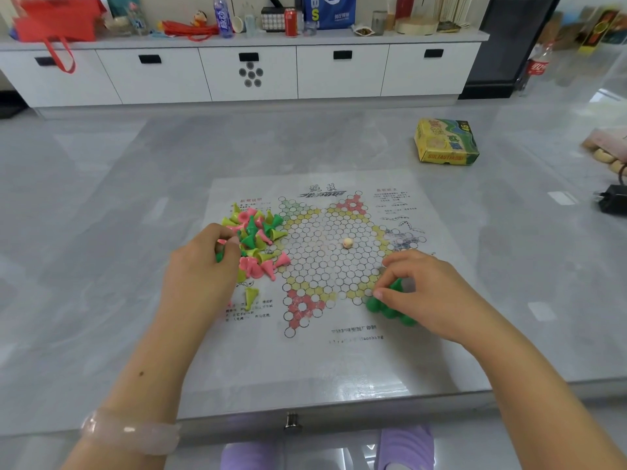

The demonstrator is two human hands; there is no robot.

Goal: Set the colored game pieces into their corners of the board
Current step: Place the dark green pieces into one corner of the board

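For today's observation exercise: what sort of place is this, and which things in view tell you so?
Probably a living room at home. A low white cabinet carries drink bottles, a can and bags, a paper game board lies on a glossy grey table, and slippers show beneath it.

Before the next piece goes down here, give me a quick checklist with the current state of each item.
1. Right hand has a piece to place: ok, its fingers pinch a dark green piece over the near right corner.
2. Green pieces grouped at that corner: ok, a cluster of green pieces sits there.
3. Each green piece seated on its own circle: cannot tell, the hand covers them.
4. Left hand ready with the next piece: ok, it grips pieces at the mixed pile.
5. Board centre clear: not ok, a small die lies there.
6. Pink and yellow-green corners filled: not ok, those pieces remain in the pile.
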